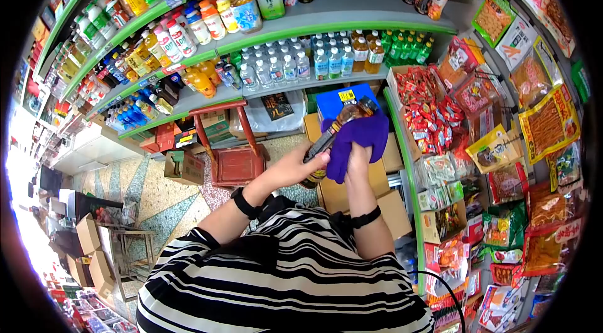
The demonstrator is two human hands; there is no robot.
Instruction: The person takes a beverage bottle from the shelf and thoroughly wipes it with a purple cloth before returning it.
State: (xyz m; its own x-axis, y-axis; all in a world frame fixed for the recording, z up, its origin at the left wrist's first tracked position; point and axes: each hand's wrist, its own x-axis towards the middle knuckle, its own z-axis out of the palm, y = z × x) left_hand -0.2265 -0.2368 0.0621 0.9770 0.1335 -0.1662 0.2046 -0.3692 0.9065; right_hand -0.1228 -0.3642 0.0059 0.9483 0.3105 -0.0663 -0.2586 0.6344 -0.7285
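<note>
A dark bottle [344,117] with a printed label is held tilted in front of me, its capped end pointing up and to the right. My left hand [300,167] is closed around the bottle's lower part. Purple cloth [367,135] is bunched in my right hand [358,162], whose fingers are mostly hidden by the fabric. The cloth lies against the bottle's right side and covers part of it. Just behind the bottle's upper end is a blue box [333,102].
Ahead, curved shelves [282,38] with green edges hold rows of drink bottles. A red wooden chair [235,166] stands on the floor to the left, beside a carton [184,168]. Cardboard boxes [370,182] lie below my hands. Packaged snacks [433,113] fill the right-hand rack.
</note>
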